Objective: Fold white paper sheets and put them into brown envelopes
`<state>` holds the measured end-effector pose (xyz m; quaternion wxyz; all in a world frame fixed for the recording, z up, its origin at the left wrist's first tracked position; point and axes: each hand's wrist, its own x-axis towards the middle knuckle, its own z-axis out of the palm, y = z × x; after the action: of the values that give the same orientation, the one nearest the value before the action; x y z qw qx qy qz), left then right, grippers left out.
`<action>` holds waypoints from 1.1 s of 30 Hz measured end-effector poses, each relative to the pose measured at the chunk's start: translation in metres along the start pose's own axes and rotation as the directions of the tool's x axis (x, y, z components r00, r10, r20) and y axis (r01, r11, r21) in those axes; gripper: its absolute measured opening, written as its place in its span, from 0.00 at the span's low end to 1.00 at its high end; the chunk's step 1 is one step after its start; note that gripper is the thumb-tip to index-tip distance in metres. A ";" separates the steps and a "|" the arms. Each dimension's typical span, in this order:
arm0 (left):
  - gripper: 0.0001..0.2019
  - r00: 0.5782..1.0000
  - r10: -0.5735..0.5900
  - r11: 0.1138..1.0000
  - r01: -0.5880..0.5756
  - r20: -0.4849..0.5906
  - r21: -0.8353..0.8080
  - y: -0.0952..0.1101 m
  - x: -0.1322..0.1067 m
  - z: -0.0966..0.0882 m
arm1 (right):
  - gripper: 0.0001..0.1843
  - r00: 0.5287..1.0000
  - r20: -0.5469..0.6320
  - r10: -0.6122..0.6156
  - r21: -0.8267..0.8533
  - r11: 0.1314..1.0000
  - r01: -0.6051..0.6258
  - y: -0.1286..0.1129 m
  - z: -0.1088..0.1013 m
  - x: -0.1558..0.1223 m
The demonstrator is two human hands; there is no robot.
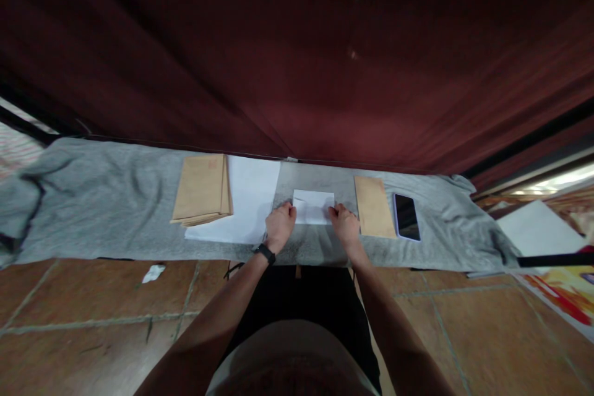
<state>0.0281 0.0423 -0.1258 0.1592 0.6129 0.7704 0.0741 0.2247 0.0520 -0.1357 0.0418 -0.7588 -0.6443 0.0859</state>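
A folded white sheet of paper (314, 207) lies in front of me on the grey cloth. My left hand (281, 224) pinches its left edge, fingers curled, with a dark watch on that wrist. At the opposite edge my right hand (344, 223) grips the paper between thumb and curled fingers. Just right of that hand lies a single brown envelope (375, 206). Left of my left hand are flat white sheets (250, 198), partly covered by a stack of brown envelopes (200, 189).
A phone (407, 216) with a pale purple edge rests beyond the single envelope. Grey cloth (116, 198) covers the long narrow surface. Dark red fabric (297, 74) hangs along its far side. A crumpled white scrap (153, 273) lies on the tiled floor (93, 297).
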 end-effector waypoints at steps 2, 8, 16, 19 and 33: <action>0.16 1.000 0.000 1.000 0.000 -0.003 0.001 0.000 0.000 0.000 | 0.20 1.000 -0.014 -0.006 -0.008 1.000 0.006 0.000 0.000 0.000; 0.16 1.000 0.008 1.000 -0.008 0.001 0.015 0.002 0.003 -0.003 | 0.19 0.998 -0.055 -0.038 -0.020 0.999 0.037 -0.001 0.002 0.004; 0.17 1.000 0.029 0.999 -0.029 0.001 0.020 0.006 0.015 -0.005 | 0.20 0.996 -0.089 -0.029 -0.054 0.998 0.024 -0.001 0.006 0.016; 0.17 0.999 0.032 0.999 -0.032 0.000 0.021 0.007 0.019 -0.005 | 0.20 0.991 -0.124 -0.049 -0.063 0.997 0.041 -0.002 0.009 0.019; 0.19 0.999 0.019 0.998 -0.017 -0.027 0.065 0.009 0.028 0.002 | 0.17 0.967 -0.237 -0.095 -0.039 0.995 0.088 0.000 0.022 0.031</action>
<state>0.0317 0.0719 -0.1289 0.1281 0.6234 0.7690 0.0591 0.2253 0.0816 -0.1596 0.1123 -0.7335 -0.6702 -0.0170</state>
